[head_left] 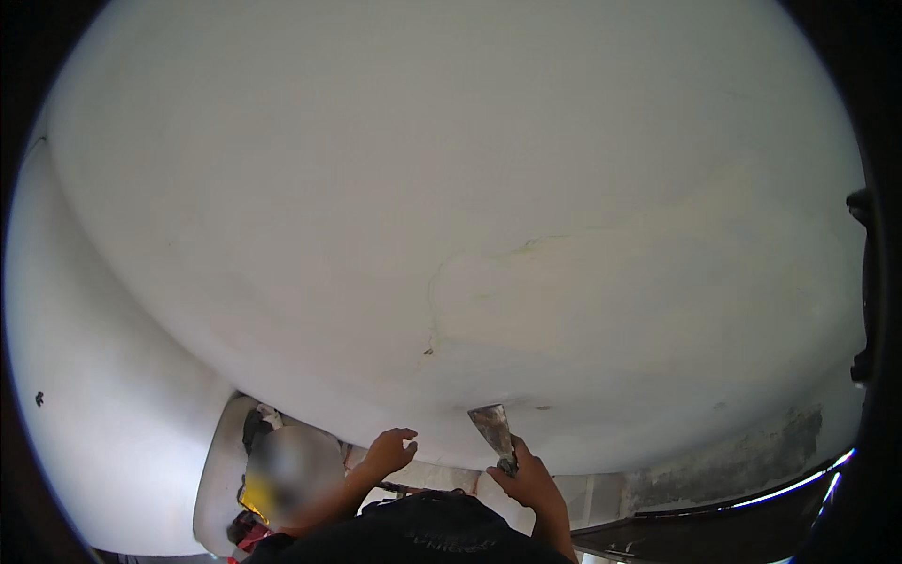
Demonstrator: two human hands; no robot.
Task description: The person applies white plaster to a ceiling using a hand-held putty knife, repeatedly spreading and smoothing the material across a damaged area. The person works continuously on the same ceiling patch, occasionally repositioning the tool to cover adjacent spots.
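My right hand point(528, 477) grips a putty knife point(490, 429) by its handle. The worn, stained blade points up and toward the left, close to the lower part of a white wall point(376, 188); whether it touches cannot be told. To the left, my left hand point(389, 452) is held out near the wall with its fingers apart and nothing in it. Above the blade, the wall bears a paler patch point(583, 291) edged by a thin crack point(432, 291) and a small dark chip point(428, 352).
At the left, another white wall point(103, 310) meets this one in a corner. A yellow item point(252, 498) and other clutter lie at the lower left, partly blurred. Low on the right is a grey, rough patch point(752, 461) above a dark surface point(714, 536).
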